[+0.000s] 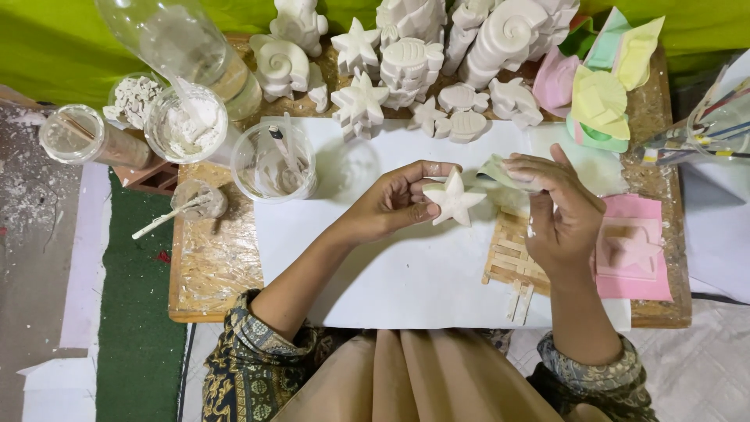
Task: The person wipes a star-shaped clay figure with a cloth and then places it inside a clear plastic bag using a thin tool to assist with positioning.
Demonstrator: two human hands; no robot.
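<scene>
The left hand [394,199] holds a small white plaster starfish [453,199] just above the white paper sheet [406,281] that lies on the tabletop [211,266]. The fingers are closed around one side of the starfish, with the thumb on the front. The right hand [558,207] is just beside it, closed on a small pale scrap [494,170] that looks like sandpaper, and the scrap sits near one arm of the starfish. The starfish looks hard and light, but its thin arms could snap, so it is safest to grip it by the thick middle and not by a point. It also looks dusty and a bit slippery. Under the right hand lies a little rack of wooden sticks [512,254], and next to that a pink starfish mold [637,254]. A bit further off stands a clear cup [273,164] with a stick in it, and a small cup [199,199] with a messy white stick. Behind those are a tub of white powder [186,125] and more jars. At the far edge of the tabletop are many white plaster shapes [406,62], like shells, fish and stars, and a stack of soft colored molds [605,86]. Paint brushes [715,125] lie in a clear tub on the right.
</scene>
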